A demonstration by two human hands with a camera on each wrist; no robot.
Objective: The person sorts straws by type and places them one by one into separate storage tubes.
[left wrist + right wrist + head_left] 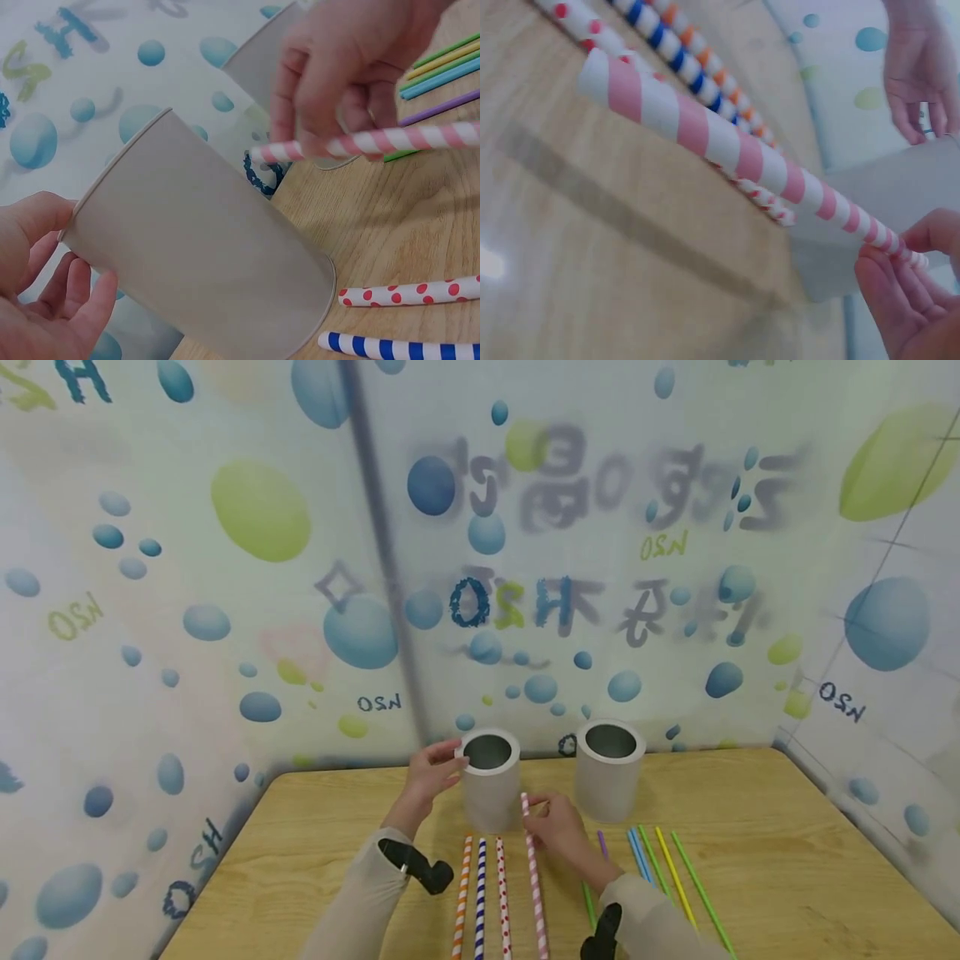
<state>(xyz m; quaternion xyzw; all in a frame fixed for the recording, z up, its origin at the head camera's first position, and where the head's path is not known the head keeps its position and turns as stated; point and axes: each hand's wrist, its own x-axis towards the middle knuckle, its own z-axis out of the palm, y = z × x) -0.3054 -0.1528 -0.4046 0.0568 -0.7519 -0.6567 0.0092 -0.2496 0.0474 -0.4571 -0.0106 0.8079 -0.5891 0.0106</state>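
My right hand (557,828) pinches a pink-and-white striped paper straw (534,885) near its far end. The straw is raised over the table, its shadow showing below it in the right wrist view. At the left white cylindrical container (491,793), my left hand (432,774) holds the rim from the left side. This container stands upright and open at the top; its outer wall (195,240) fills much of the left wrist view. Left of the pink straw lie a red-dotted straw (503,893), a blue-striped straw (481,893) and an orange-striped straw (462,893).
A second white container (609,777) stands to the right at the table's back edge. Several plain straws, among them a yellow straw (675,872) and a purple straw (602,843), lie on the right of the wooden table (787,843). A patterned curtain (480,568) hangs behind.
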